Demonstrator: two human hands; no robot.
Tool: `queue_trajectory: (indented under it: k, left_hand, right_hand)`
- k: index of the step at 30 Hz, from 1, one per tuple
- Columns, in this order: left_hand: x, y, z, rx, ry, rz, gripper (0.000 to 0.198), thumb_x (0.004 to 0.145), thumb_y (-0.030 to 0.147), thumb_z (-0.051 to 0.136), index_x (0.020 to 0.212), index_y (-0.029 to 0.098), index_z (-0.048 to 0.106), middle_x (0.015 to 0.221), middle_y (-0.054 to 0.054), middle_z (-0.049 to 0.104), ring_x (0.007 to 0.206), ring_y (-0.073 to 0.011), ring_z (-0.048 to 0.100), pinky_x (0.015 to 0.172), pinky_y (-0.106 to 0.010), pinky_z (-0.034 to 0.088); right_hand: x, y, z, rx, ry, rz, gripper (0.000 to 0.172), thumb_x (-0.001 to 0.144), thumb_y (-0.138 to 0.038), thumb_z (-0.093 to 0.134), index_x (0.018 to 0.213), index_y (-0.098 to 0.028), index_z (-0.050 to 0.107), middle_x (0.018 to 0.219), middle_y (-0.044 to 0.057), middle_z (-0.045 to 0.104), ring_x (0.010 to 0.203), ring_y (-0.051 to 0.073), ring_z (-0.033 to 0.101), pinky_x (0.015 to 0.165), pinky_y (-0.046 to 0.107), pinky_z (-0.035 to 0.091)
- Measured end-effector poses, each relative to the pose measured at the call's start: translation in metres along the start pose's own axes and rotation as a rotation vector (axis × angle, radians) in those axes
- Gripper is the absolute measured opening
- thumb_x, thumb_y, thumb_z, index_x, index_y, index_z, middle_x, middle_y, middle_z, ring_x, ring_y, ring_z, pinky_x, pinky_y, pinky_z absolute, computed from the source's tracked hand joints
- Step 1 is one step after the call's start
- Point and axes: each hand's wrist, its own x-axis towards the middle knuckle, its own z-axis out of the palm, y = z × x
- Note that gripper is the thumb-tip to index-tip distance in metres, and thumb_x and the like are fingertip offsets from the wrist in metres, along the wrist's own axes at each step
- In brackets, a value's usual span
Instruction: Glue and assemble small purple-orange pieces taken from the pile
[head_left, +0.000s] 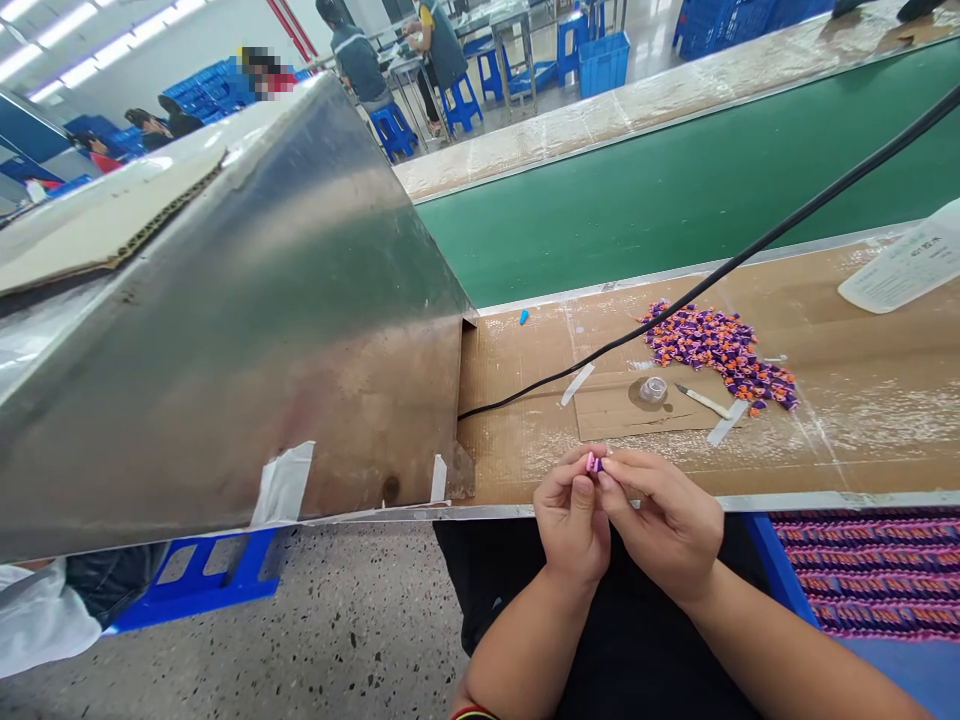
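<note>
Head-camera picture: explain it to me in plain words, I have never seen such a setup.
This single picture comes from a camera on a person's head, looking forward and down. There is no robot: the wearer's bare left hand and right hand hold a small pink-and-purple piece between their fingertips. On the cardboard-covered bench lie a pile of purple-and-orange pieces, a small clear cup and a knife-like tool. At the right, a blue crate holds rows in similar colours.

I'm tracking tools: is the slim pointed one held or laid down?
Laid down: the slim pointed tool lies on the cardboard, while the left hand and right hand pinch a small pink-and-purple piece.
</note>
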Motion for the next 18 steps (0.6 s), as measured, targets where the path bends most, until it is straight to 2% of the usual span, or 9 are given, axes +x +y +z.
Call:
queue_trajectory:
  k: [7,10,13,16,18]
  left_hand:
    - [0.000,-0.005,0.001,0.011,-0.016,0.013,0.029,0.084,0.054,0.089,0.086,0.025,0.084,0.102,-0.010,0.082,0.096,-0.0206,0.079,0.089,-0.033,0.065]
    - [0.004,-0.007,-0.009,0.088,-0.011,0.136,0.027,0.090,0.053,0.084,0.100,0.028,0.085,0.116,-0.011,0.081,0.100,-0.0213,0.079,0.092,-0.034,0.064]
    - [0.008,-0.001,-0.035,0.268,-0.043,0.367,0.022,0.102,0.042,0.072,0.117,0.031,0.083,0.123,-0.011,0.079,0.104,-0.0210,0.077,0.090,-0.033,0.063]
    - [0.006,0.013,-0.072,0.518,-0.120,0.511,0.023,0.106,0.031,0.062,0.116,0.028,0.083,0.114,-0.010,0.078,0.103,-0.0211,0.074,0.084,-0.031,0.063]
    - [0.002,0.024,-0.095,0.683,-0.143,0.589,0.023,0.106,0.029,0.062,0.112,0.025,0.083,0.108,-0.011,0.078,0.099,-0.0211,0.074,0.080,-0.030,0.064]
  right_hand:
    - [-0.001,-0.002,0.001,0.033,0.002,0.026,0.026,0.091,-0.008,0.076,0.106,-0.028,0.080,0.095,0.004,0.083,0.080,0.021,0.082,0.072,0.032,0.071]
    - [0.002,0.007,-0.007,0.028,-0.062,0.003,0.026,0.092,-0.009,0.074,0.108,-0.030,0.080,0.095,0.003,0.084,0.081,0.020,0.082,0.075,0.031,0.071]
    - [0.009,0.038,-0.029,-0.053,-0.212,-0.004,0.021,0.096,-0.014,0.071,0.109,-0.028,0.079,0.096,0.003,0.084,0.082,0.020,0.081,0.078,0.032,0.070]
    - [0.018,0.082,-0.061,-0.157,-0.443,0.029,0.016,0.098,-0.019,0.063,0.101,-0.025,0.078,0.094,0.004,0.083,0.081,0.020,0.080,0.073,0.031,0.067]
    - [0.023,0.107,-0.080,-0.200,-0.624,0.025,0.018,0.093,-0.014,0.060,0.092,-0.024,0.075,0.088,0.003,0.080,0.076,0.018,0.077,0.066,0.029,0.063]
